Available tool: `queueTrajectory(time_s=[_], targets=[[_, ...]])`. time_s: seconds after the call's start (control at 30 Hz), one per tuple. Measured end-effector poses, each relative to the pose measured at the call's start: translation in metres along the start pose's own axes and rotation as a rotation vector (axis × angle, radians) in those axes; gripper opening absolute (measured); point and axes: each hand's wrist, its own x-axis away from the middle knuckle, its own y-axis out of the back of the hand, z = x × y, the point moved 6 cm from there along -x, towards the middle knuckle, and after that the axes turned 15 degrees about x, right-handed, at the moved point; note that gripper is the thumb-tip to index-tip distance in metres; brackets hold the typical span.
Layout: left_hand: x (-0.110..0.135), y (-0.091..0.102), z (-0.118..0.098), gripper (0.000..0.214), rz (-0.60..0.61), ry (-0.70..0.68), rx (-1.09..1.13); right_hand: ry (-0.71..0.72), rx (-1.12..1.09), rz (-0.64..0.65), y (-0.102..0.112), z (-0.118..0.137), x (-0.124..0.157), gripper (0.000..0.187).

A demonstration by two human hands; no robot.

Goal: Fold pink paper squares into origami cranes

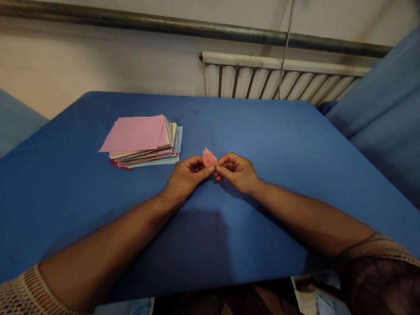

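A small piece of folded pink paper (210, 158) is pinched between my two hands over the middle of the blue table. My left hand (186, 177) grips its left side and lower edge, thumb lying across the front. On the other side, my right hand (239, 174) pinches the lower right corner between thumb and fingers. The two thumb tips almost meet at the bottom of the paper. Its upper part comes to a point and shows creases. My fingers hide the paper's lower part.
A stack of coloured paper sheets (138, 135), pink on top, sits left of my hands on the blue table (262, 131). Behind the table are a white radiator (243, 81) and a horizontal pipe (164, 26). Blue cloth (383, 109) hangs at the right.
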Motion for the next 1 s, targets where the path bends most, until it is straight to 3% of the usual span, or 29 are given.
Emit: queueTrajectory(time_s=[0.23,0.37,0.47,0.73,1.0], targets=[[0.002,0.002,-0.003,0.025,-0.045,-0.03,0.0,0.091,0.142,-0.055,0.003,0.006,0.004,0.023],[0.002,0.001,-0.007,0.027,-0.022,-0.077,-0.095,0.272,0.318,-0.22,0.015,0.024,0.011,0.011],[0.003,-0.001,-0.008,0.025,0.005,-0.098,-0.162,0.395,0.441,-0.27,0.018,0.037,0.017,0.005],[0.006,0.001,-0.01,0.02,0.005,-0.22,-0.408,0.606,0.601,-0.212,0.012,0.052,0.026,0.01],[0.007,0.001,-0.01,0.018,0.054,-0.248,-0.492,0.595,0.656,-0.184,0.01,0.05,0.024,0.009]])
